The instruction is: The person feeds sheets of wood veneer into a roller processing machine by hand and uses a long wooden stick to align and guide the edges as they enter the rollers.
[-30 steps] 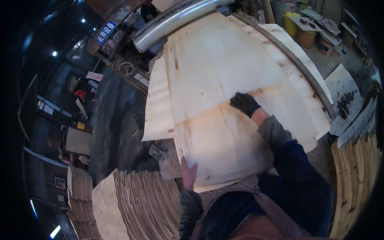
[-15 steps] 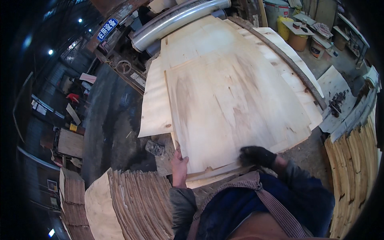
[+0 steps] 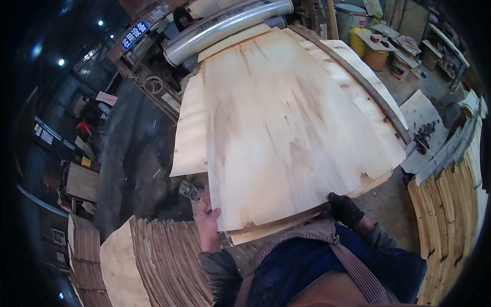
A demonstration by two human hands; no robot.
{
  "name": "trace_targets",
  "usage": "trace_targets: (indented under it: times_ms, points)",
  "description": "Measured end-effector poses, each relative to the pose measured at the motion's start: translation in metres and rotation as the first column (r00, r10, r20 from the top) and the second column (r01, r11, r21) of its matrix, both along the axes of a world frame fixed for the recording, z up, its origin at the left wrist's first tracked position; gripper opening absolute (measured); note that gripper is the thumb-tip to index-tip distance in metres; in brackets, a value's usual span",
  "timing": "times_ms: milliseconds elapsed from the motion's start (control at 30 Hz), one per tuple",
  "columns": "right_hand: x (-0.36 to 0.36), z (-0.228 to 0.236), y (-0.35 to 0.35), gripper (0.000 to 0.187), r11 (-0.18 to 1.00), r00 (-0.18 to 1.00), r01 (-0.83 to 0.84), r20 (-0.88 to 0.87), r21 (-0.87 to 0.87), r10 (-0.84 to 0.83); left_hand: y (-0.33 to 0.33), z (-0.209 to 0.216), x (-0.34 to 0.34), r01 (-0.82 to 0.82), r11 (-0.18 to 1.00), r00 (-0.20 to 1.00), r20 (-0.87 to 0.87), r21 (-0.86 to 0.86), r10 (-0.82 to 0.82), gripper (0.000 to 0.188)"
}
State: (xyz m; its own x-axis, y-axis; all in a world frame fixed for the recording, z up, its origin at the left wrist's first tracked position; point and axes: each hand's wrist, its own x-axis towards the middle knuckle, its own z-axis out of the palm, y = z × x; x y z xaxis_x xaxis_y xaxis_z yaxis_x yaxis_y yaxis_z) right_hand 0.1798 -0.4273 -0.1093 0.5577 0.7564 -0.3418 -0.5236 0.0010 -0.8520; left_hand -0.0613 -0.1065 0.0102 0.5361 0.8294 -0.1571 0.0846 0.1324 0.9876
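Veneer sheet (image 3: 286, 128) looks light, flexible, easily split; hold its near edge, where your left hand (image 3: 208, 225) and gloved right hand (image 3: 346, 210) are pinching it.

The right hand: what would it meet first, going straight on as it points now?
The right hand would likely meet the pale wood sheet at its near edge; over or under is unclear.

So the sheet (image 3: 286, 138) is thin, pale wood with grey-brown streaks and a few dark flecks, kinda ragged along the near edge, lying mostly flat from near to far over other sheets (image 3: 190, 128) that poke out left and right.
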Motion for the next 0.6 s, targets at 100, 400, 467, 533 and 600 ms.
trace_targets:
  times_ms: [100, 400, 467, 533, 600]
  points:
    - [0.033, -0.045, 0.017, 0.029, 0.975, 0.668, -0.071, 0.716, -0.211, 0.204, 0.017, -0.051, -0.007, -0.022, 0.991, 0.995, -0.093, 0.135, 0.034, 0.046]
    - [0.152, -0.013, 0.175, 0.025, 0.975, 0.955, 0.141, -0.283, 0.174, -0.088, -0.016, -0.114, 0.004, 0.402, 0.721, 0.588, -0.763, 0.564, 0.269, 0.076]
    - [0.185, -0.037, 0.219, 0.022, 0.928, 0.940, 0.200, -0.328, 0.315, -0.091, -0.016, -0.111, 0.006, 0.355, 0.746, 0.644, -0.726, 0.564, 0.242, 0.077]
    - [0.199, -0.041, 0.248, 0.023, 0.856, 0.938, 0.250, -0.331, 0.452, -0.099, -0.013, -0.119, 0.003, 0.248, 0.779, 0.726, -0.643, 0.576, 0.244, 0.077]
    - [0.184, -0.004, 0.258, 0.027, 0.830, 0.870, 0.338, -0.483, 0.443, -0.097, 0.012, -0.159, -0.023, 0.164, 0.839, 0.745, -0.623, 0.518, 0.239, 0.076]
